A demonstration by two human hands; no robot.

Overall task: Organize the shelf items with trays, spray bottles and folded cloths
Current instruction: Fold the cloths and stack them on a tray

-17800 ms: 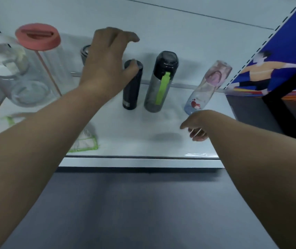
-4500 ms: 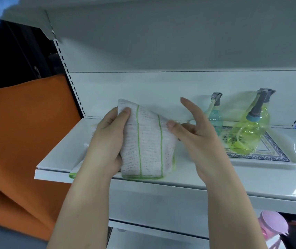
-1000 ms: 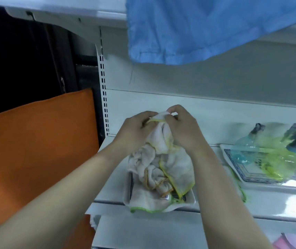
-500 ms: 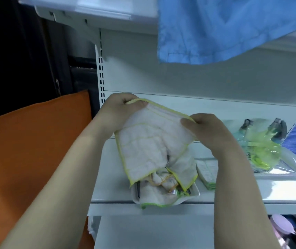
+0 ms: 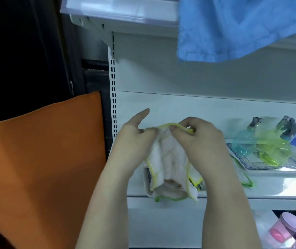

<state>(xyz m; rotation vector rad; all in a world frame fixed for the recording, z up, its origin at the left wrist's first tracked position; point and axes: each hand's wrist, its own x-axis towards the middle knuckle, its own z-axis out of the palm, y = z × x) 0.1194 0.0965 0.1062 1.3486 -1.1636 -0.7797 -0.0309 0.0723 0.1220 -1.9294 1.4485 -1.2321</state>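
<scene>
Both hands hold a white cloth with a yellow hem [image 5: 170, 155] up in front of the shelf. My left hand [image 5: 134, 142] pinches its top edge with the index finger sticking out. My right hand [image 5: 197, 139] pinches the same hem close beside it. The cloth hangs down over a small white tray [image 5: 146, 184] that holds more crumpled cloths with green hems [image 5: 168, 194]. At the right, a patterned tray [image 5: 251, 163] carries a blue spray bottle [image 5: 246, 141] and a yellow-green spray bottle [image 5: 276, 148]. A folded green-edged cloth [image 5: 244, 178] lies between the trays.
A blue cloth [image 5: 233, 27] hangs from the upper shelf [image 5: 125, 13]. An orange panel [image 5: 41, 168] stands to the left of the shelf upright [image 5: 113, 97]. A pink-capped bottle [image 5: 283, 229] sits on the lower level at the bottom right.
The hands have come together, so the cloth that was spread wide half a second ago is now bunched and folded between them. My left index finger has lifted off the cloth.
</scene>
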